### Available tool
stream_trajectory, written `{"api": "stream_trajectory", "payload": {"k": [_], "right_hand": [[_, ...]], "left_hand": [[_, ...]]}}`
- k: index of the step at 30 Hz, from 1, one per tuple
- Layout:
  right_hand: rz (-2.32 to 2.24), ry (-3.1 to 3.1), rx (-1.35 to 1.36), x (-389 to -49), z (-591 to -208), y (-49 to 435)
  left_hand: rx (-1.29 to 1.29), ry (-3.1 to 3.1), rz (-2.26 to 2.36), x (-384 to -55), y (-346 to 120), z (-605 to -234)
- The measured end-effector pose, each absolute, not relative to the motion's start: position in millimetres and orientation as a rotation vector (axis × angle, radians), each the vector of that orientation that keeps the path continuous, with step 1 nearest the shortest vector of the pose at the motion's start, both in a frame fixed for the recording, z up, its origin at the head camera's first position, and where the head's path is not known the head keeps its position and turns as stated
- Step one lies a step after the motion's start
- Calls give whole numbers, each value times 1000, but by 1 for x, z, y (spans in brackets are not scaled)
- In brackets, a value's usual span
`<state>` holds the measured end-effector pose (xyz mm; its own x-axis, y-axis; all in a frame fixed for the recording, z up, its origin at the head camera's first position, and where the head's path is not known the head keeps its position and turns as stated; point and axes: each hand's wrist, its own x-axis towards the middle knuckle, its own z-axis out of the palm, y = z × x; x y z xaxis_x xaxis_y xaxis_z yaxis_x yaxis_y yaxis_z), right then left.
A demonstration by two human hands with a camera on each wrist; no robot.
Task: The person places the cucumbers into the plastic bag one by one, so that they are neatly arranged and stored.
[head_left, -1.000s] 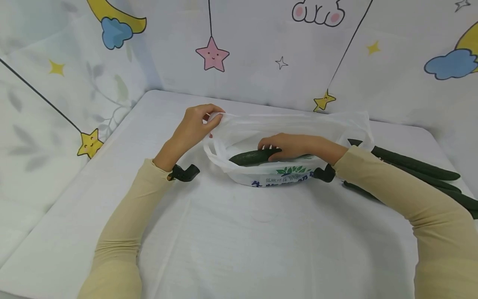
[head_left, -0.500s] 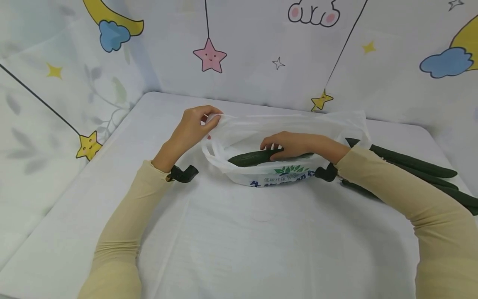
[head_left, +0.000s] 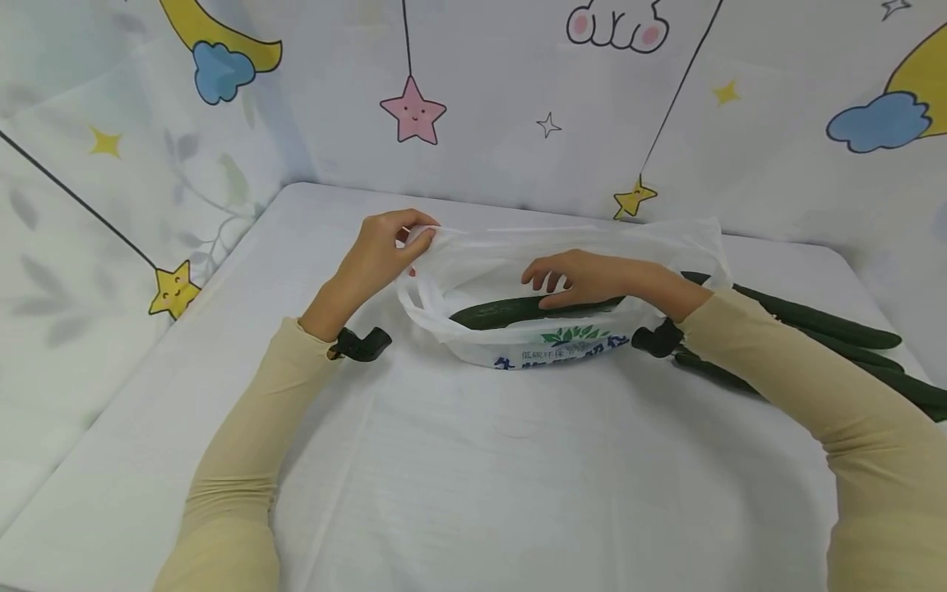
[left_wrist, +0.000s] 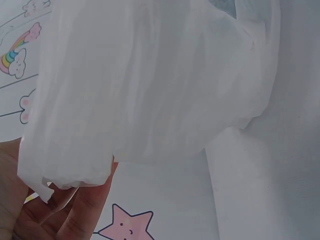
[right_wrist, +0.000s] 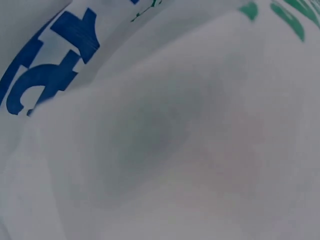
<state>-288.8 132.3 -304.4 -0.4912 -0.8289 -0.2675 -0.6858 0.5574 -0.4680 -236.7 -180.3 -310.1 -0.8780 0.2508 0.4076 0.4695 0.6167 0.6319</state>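
A white plastic bag [head_left: 473,352] with green leaves and blue lettering lies with its mouth facing up on the table. Inside it rests a long dark green cucumber [head_left: 496,313]. My left hand [head_left: 379,249] pinches the bag's back left corner between thumb and fingers. In the left wrist view that hand [left_wrist: 70,212] holds the bag's edge [left_wrist: 145,90]. Just over the cucumber is my right hand [head_left: 580,275], fingers spread and loosely bent, the thumb close to it; contact is unclear. Bag film [right_wrist: 200,150] fills the right wrist view and hides the hand there.
Several more cucumbers [head_left: 821,319] lie on the white table [head_left: 473,485] to the right, partly behind the right sleeve [head_left: 777,378]. A black wrist camera [head_left: 362,344] sits by the left wrist. Behind the table hangs a printed backdrop [head_left: 488,164].
My right hand has let go of the cucumber in the bag and lifted slightly, up and to the right. The left hand keeps its hold on the bag's corner.
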Motion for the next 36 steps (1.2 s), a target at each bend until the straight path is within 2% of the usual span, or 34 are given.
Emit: {"api": "stream_trajectory", "payload": {"k": [23, 36], "right_hand": [[-754, 2362, -1277, -275, -293, 152], [-868, 2397, -1212, -272, -292, 167]], "left_hand": [[-578, -2576, -1095, -238, -180, -313], [-585, -2574, -1098, -237, -180, -312]]}}
